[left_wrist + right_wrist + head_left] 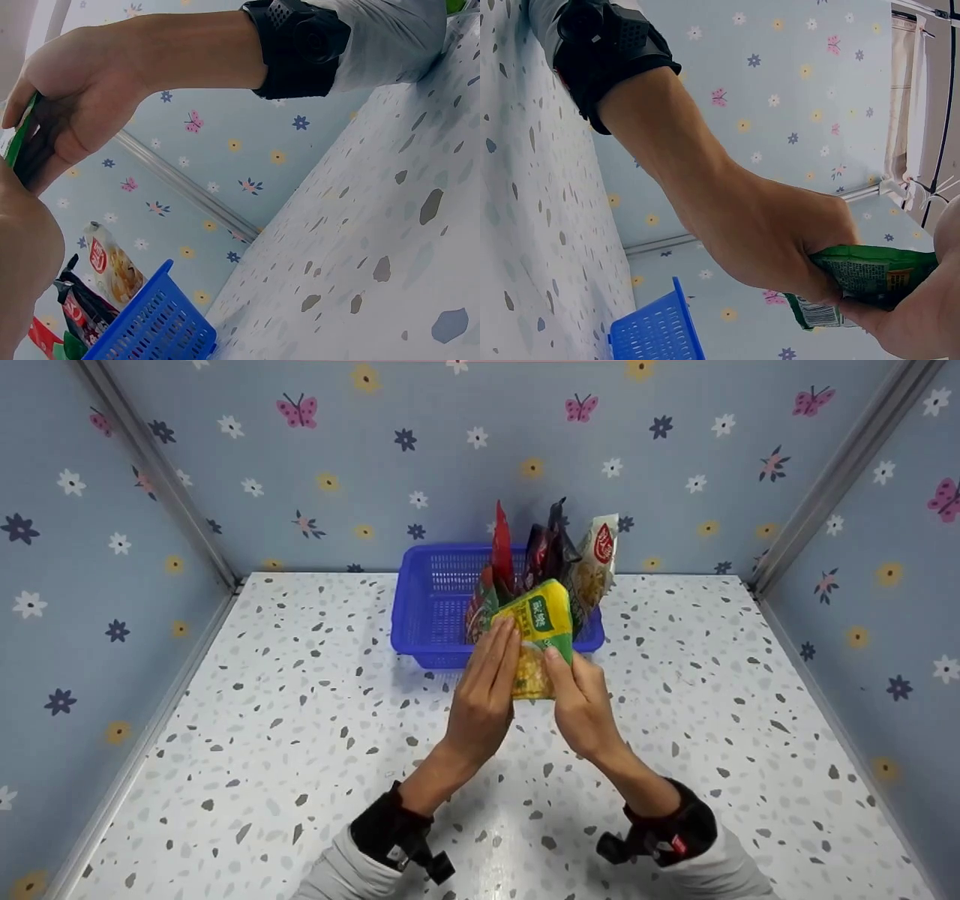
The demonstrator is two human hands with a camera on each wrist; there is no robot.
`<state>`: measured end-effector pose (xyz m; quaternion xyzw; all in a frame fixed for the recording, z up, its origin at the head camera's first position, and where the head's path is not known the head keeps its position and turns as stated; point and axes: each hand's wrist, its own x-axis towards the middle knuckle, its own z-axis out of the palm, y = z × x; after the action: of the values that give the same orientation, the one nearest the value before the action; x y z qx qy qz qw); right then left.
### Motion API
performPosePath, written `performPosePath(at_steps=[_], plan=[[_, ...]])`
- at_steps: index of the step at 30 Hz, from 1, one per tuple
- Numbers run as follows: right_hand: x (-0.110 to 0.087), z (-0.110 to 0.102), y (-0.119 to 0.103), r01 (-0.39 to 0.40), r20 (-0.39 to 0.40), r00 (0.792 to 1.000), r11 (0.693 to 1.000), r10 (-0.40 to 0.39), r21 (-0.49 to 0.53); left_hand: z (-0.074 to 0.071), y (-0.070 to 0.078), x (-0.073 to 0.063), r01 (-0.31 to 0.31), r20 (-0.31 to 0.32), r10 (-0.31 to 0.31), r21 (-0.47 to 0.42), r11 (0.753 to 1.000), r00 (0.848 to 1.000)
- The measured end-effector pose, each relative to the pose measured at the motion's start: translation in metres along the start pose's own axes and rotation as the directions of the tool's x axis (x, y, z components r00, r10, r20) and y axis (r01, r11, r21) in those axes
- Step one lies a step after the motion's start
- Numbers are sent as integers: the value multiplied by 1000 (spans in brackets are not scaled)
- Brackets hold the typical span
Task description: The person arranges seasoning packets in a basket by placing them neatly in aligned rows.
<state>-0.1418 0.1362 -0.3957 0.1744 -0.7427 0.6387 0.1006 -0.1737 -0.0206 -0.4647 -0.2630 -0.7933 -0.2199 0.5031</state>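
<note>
Both hands hold a yellow-and-green food packet (531,641), with pictured yellow pieces on its front, above the front rim of a blue plastic basket (420,649). My left hand (484,690) grips its left side, long fingers laid over the front. On the right side, my right hand (585,701) pinches it, thumb on the front and fingers behind. The right wrist view shows the packet's green printed back (870,270) between the hands. In the left wrist view only a thin green edge (20,135) shows by the right hand (82,97).
Upright in the basket's middle and right stand a red packet (502,544), dark packets (553,551), a red-green packet (480,607) and a pale packet (596,559). The basket stands on a speckled white table (300,720) near the patterned back wall (480,465). Side walls flank the table.
</note>
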Motion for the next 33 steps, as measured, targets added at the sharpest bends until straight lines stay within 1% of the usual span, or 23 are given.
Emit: performPosePath(at_steps=[2,5,9,12,15,18,21,23,25,29,33], plan=[[0,-1,0,3,-1,1000,1000,-3,-5,1,-1,0,3,2,-3,-20,1000,1000],[0,-3,-1,9,-11,1000,1000,-9,-11,1,-2,0,4,23,-2,-61,998,1000],[0,-5,-3,6,-27,1000,1000,-6,-4,1,-5,-1,-7,79,16,-116,993,997],[2,-7,-3,-2,-41,999,1000,1,-2,-1,-10,-2,-13,122,35,-175,984,992],[3,-8,-1,-4,-57,998,1000,4,-7,-3,-17,-1,-8,155,49,-254,967,987],[5,-10,-1,-2,-80,997,1000,1,-20,-5,-24,0,3,169,57,-335,942,984],[7,-14,-1,15,-128,992,999,-21,-50,-7,-33,0,23,155,45,-410,912,987],[8,-16,-3,24,-166,985,997,-36,-72,-8,-39,1,34,140,32,-439,898,990],[10,-19,-4,30,-204,978,996,-47,-86,-9,-47,1,46,125,10,-438,898,992],[14,-26,-4,26,-252,967,996,-46,-82,-7,-65,0,91,110,-53,-373,923,992],[15,-31,-3,22,-264,964,998,-35,-52,-3,-88,-8,161,138,-125,-285,945,982]])
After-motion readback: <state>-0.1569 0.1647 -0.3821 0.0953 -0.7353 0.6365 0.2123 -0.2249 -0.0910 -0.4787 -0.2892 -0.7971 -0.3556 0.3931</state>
